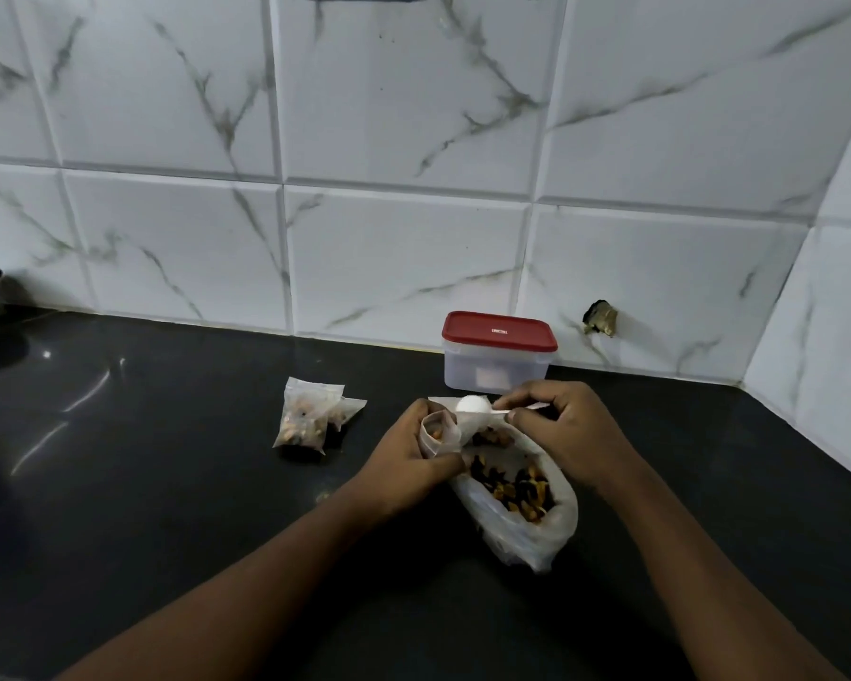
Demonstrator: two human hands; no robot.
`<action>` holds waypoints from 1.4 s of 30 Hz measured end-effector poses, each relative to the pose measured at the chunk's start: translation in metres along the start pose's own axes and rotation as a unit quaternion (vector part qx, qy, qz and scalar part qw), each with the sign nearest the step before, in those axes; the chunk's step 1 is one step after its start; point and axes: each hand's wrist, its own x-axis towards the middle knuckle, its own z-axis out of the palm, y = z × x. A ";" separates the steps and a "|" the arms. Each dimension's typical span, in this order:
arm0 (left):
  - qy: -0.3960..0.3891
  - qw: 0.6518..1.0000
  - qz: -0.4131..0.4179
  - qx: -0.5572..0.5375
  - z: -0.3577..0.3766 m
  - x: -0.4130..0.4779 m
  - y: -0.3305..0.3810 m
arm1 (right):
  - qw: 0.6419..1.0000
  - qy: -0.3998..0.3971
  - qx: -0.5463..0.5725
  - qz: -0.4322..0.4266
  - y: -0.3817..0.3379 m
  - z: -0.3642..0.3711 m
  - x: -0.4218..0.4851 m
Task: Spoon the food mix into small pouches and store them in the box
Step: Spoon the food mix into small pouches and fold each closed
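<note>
At the counter (168, 459): my left hand (404, 459) curls round a small pouch (436, 435) and holds its mouth up and open, with a little mix showing inside. My right hand (566, 430) pinches the handle of a white spoon (472, 404) between thumb and fingertips. The two hands sit close together but do not touch, with the spoon bridging the gap between them.

The spoon's long axis runs roughly nine to three, bowl at the nine end. Its pale rounded back faces me, so I cannot tell whether it carries anything. The pouch mouth lies just beside the bowl, at about eight o'clock and slightly lower. By my reckoning, that short gap is what the next tip depends on, and my right hand is the one to close it.

The bag (526, 513) of mix (512, 484) lies on its side under and between my hands. It points from eleven to five, and its open end is tucked near the spoon.

Two filled pouches (303, 422) rest together at nine o'clock from my left hand, well apart from it. The box (497, 371) stands at twelve o'clock against the wall with its red lid (499, 331) on. It is nearer my right hand, and nothing filled looks stored yet.
</note>
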 end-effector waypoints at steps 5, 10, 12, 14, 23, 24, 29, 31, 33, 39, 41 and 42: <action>0.010 1.000 0.004 -0.013 0.001 -0.002 0.002 | 0.983 -0.094 -0.156 0.026 0.015 0.000 0.000; 0.014 1.000 0.000 -0.014 0.002 -0.003 0.006 | 0.965 -0.146 -0.216 0.035 0.013 0.004 0.004; 0.016 1.000 0.001 -0.002 0.001 -0.002 0.004 | 0.966 -0.114 -0.228 0.047 0.013 -0.005 0.005; 0.022 1.000 -0.003 -0.003 0.001 -0.002 0.002 | 0.973 -0.091 -0.210 0.039 0.013 -0.008 0.002; 0.027 1.000 -0.002 0.003 0.001 -0.003 0.003 | 0.964 -0.135 -0.221 0.061 0.011 -0.007 0.005; 0.024 1.000 0.001 0.004 0.001 -0.003 0.004 | 0.970 -0.117 -0.203 0.059 0.011 -0.012 0.003; 0.017 1.000 -0.003 0.002 0.002 -0.004 0.005 | 0.970 -0.178 -0.152 0.065 0.005 -0.006 -0.001; 0.018 1.000 -0.003 0.002 0.001 -0.004 0.006 | 0.961 -0.183 -0.193 0.075 0.004 -0.004 0.002; 0.014 1.000 -0.005 -0.002 0.001 -0.005 0.007 | 0.960 -0.153 -0.218 0.088 0.005 -0.010 0.004; 0.011 1.000 -0.012 -0.011 0.001 -0.006 0.009 | 0.959 -0.072 -0.266 0.068 0.010 -0.021 0.004; 0.009 1.000 -0.016 -0.012 0.001 -0.006 0.009 | 0.960 -0.099 -0.251 0.079 0.009 -0.020 0.004; 0.009 1.000 -0.016 -0.011 0.001 -0.006 0.009 | 0.958 -0.119 -0.245 0.086 0.009 -0.018 0.004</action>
